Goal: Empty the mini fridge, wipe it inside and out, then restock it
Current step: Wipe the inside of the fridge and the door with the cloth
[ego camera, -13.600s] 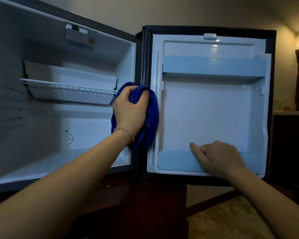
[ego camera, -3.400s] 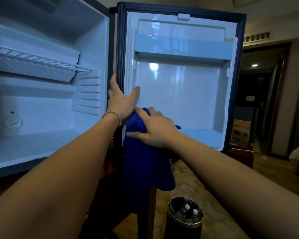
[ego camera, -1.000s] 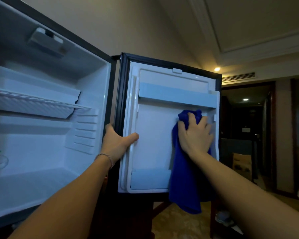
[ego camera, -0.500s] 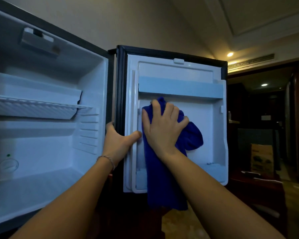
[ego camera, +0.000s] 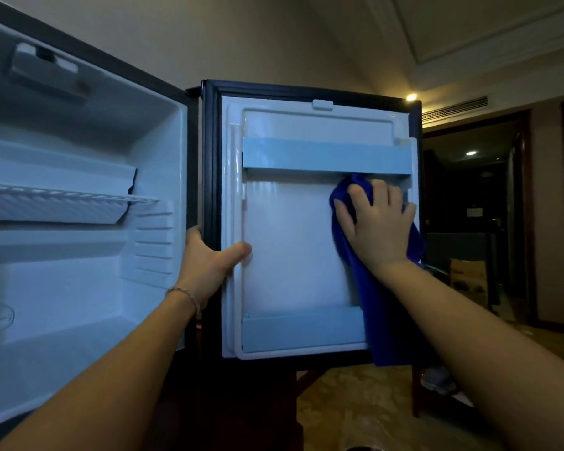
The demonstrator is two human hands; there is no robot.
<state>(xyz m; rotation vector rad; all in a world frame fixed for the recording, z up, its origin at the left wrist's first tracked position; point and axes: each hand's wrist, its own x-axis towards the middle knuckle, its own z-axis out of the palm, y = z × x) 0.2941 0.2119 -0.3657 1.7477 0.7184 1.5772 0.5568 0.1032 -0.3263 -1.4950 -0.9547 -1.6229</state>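
The wiping step is in hand: the mini fridge (ego camera: 79, 222) stands emptied, door (ego camera: 290, 239) swung open. The right hand (ego camera: 376, 227) presses the blue cloth (ego camera: 388, 314) flat-fingered against the door's inner panel, just under the upper door shelf (ego camera: 326, 156); the left hand (ego camera: 214, 258) curls its grip round the door's hinge-side edge. Next probably calls for strokes down toward the lower shelf. Half a second earlier the cloth was at the panel's left.

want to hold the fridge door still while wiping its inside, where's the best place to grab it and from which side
Grip the door at its hinge-side edge, coming from the left, as the left hand does: thumb on the liner, fingers behind. That edge is thin enough to wrap and stays clear of the blue cloth under the right hand.
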